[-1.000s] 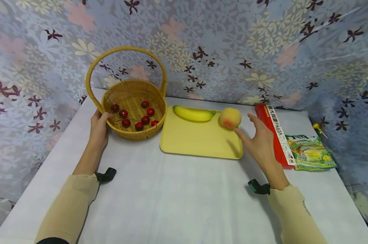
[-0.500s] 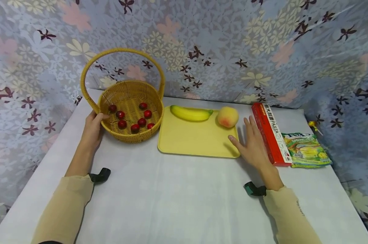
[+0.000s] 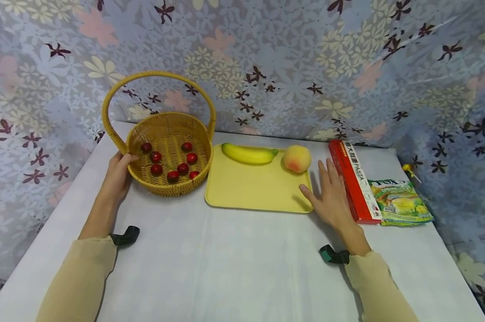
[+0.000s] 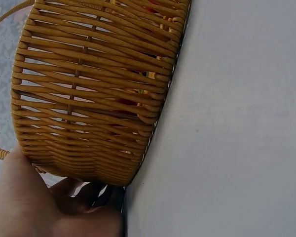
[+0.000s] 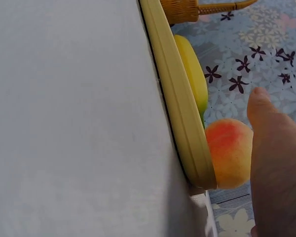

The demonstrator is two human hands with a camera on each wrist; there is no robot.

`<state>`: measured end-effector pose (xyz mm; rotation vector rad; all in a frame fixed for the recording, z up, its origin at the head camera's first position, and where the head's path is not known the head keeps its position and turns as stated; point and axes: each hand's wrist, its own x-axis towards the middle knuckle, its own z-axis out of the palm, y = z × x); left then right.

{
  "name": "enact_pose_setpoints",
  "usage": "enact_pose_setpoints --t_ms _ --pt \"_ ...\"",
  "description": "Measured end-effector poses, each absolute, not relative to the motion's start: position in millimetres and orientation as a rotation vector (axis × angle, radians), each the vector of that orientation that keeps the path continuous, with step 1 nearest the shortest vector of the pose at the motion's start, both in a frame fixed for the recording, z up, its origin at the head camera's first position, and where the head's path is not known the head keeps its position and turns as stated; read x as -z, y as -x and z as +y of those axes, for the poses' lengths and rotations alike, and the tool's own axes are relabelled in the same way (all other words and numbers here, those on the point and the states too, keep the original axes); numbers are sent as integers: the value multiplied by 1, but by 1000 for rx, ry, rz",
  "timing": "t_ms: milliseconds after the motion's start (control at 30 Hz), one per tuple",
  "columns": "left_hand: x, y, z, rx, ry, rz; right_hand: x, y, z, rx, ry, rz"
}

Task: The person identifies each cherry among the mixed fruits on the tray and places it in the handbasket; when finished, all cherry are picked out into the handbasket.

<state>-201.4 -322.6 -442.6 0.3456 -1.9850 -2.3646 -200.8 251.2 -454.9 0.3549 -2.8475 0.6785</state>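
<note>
My left hand (image 3: 116,176) holds the near left side of a woven wicker basket (image 3: 167,190), with the thumb over its rim. In the left wrist view the other fingers lie against the outside of the basket wall (image 4: 89,98). Several dark red cherries (image 3: 172,176) lie spread over the basket floor. My right hand (image 3: 332,201) holds nothing and hovers, fingers extended, by the right edge of the yellow tray (image 3: 258,188). A peach (image 3: 297,158) sits at the tray's far right corner, beyond the thumb, and a banana (image 3: 249,154) lies along its back edge.
Just right of my right hand lies a red PASTA box (image 3: 352,183). Beside it is a green and yellow snack packet (image 3: 399,201), with a small yellow-wrapped item (image 3: 409,170) behind. Flowered cloth (image 3: 282,67) rises behind the white table (image 3: 226,264).
My right hand has drawn back from beside the peach toward me, its fingers straightening. The left hand keeps its hold on the basket. The whole view has shifted slightly.
</note>
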Motion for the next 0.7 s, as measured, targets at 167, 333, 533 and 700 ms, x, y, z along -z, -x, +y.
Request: enact_pose_setpoints --t_ms 167,333,533,700 --pt "442 204 -322 2345 -312 -1977 453 202 254 -679 -336 -2806" --pt "442 205 -322 2345 -325 -1969 455 201 254 -675 -349 -2800" --pt "429 201 -323 2165 -299 -2106 449 197 256 -664 -346 -2791" --pt "381 182 -316 1643 -224 -2110 436 199 257 -648 -344 -2789"
